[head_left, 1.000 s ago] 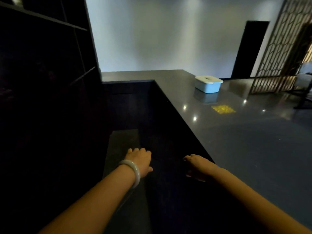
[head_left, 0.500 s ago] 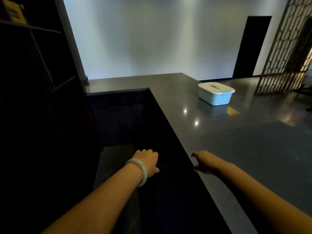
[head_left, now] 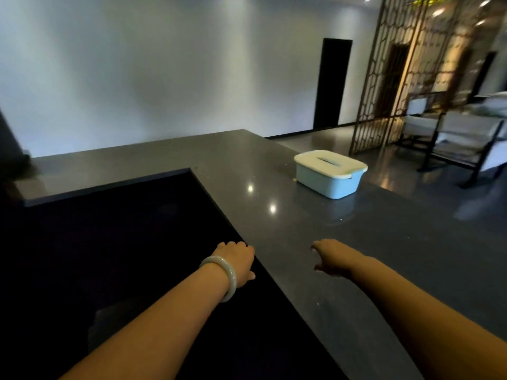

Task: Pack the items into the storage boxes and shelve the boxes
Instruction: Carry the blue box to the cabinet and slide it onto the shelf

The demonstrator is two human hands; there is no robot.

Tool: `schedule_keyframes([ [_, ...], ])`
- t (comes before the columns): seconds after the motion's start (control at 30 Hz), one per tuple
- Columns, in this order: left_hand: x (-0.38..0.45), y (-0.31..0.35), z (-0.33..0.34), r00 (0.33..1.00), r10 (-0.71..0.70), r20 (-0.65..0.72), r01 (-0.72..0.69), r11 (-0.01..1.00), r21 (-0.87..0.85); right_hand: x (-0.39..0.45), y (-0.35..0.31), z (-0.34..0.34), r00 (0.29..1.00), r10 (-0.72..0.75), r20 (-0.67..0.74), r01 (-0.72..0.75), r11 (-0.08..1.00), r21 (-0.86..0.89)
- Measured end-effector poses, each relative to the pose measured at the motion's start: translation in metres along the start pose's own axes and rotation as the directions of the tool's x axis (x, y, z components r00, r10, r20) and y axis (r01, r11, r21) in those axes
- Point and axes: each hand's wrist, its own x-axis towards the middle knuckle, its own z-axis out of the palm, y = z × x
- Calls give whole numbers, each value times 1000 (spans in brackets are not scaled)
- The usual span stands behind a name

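A pale blue storage box [head_left: 327, 181] with a cream lid stands closed on the dark grey counter [head_left: 301, 229], far ahead and to the right of both hands. My left hand [head_left: 237, 260], with a pale bangle on its wrist, hovers over the counter's inner edge, fingers curled down and holding nothing. Over the counter top, my right hand [head_left: 333, 257] reaches forward with fingers loosely apart and empty. Both hands are well short of the box.
A dark recess [head_left: 109, 256] drops away left of the counter's inner edge. A lattice screen [head_left: 395, 75] and pale chairs [head_left: 452, 138] stand at the far right. A dark doorway [head_left: 332, 83] is in the white back wall.
The view has swung to the right, away from the dark shelving at the left. The box now appears nearer and more central. Both hands stay empty and have come over the counter.
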Motion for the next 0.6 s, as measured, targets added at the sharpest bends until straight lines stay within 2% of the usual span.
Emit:
schedule_keyframes([
  [0.2,129,-22,-19,988,152,-41,-151,988,30,86,49,-11,990,142,-19,-141,990,24],
  [0.6,357,-66,-59,952,304,-35,-301,952,61,238,147,-40,942,335,16,-330,917,224],
])
